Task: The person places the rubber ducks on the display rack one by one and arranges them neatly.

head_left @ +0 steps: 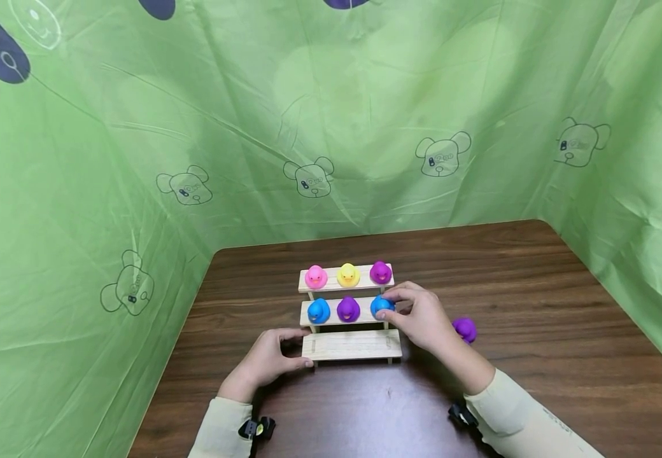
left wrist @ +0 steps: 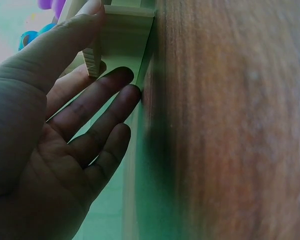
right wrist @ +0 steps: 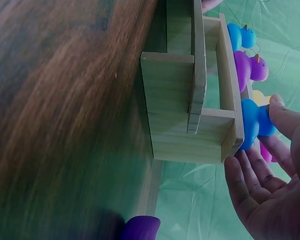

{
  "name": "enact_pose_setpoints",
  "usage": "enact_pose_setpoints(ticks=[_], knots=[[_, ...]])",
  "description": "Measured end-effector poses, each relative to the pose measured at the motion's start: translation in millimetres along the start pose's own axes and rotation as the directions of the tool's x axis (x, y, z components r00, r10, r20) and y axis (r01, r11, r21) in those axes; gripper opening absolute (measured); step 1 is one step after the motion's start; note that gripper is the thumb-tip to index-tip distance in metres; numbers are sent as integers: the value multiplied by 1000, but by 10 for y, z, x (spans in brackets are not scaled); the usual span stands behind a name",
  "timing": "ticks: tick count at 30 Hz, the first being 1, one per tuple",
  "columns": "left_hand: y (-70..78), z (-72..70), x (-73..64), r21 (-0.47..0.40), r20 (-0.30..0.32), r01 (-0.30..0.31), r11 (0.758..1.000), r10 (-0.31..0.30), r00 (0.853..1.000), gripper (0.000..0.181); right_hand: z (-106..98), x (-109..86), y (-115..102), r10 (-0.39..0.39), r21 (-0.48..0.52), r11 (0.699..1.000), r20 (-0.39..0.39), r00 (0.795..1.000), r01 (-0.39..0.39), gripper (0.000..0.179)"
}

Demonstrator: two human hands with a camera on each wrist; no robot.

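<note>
A three-step wooden stand point(head_left: 351, 345) stands on the table. Its left end is steadied by my left hand point(head_left: 270, 357), whose thumb and index finger grip opposite edges of the lowest step; the other fingers extend loosely in the left wrist view. On the right end of the middle step sits a blue rubber duck point(right wrist: 249, 122), pinched between thumb and fingers of my right hand point(head_left: 427, 323). Beside it are a purple duck point(head_left: 348, 310) and another blue duck point(head_left: 319, 311). The top step holds a pink duck point(head_left: 316, 277), a yellow duck point(head_left: 348, 275) and a purple duck point(head_left: 380, 273).
One more purple duck point(head_left: 465, 329) is on the brown wooden table point(head_left: 537, 305), right of the stand and partly behind my right wrist. Green cloth point(head_left: 365, 127) printed with bear outlines hangs around the table's back and sides.
</note>
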State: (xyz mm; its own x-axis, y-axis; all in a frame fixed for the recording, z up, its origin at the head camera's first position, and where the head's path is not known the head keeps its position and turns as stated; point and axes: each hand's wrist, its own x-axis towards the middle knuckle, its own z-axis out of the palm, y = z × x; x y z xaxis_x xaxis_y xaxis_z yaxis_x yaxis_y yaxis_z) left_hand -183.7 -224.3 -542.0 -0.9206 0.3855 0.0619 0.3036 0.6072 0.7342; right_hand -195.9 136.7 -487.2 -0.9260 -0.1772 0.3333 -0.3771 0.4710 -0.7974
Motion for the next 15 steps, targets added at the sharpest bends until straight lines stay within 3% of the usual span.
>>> enact_pose_setpoints(ticks=[15], knots=[[13, -1, -9, 9, 1, 14, 1000, -14, 1000, 53, -9, -4, 4, 2, -14, 1000, 1, 1000, -2, 30]])
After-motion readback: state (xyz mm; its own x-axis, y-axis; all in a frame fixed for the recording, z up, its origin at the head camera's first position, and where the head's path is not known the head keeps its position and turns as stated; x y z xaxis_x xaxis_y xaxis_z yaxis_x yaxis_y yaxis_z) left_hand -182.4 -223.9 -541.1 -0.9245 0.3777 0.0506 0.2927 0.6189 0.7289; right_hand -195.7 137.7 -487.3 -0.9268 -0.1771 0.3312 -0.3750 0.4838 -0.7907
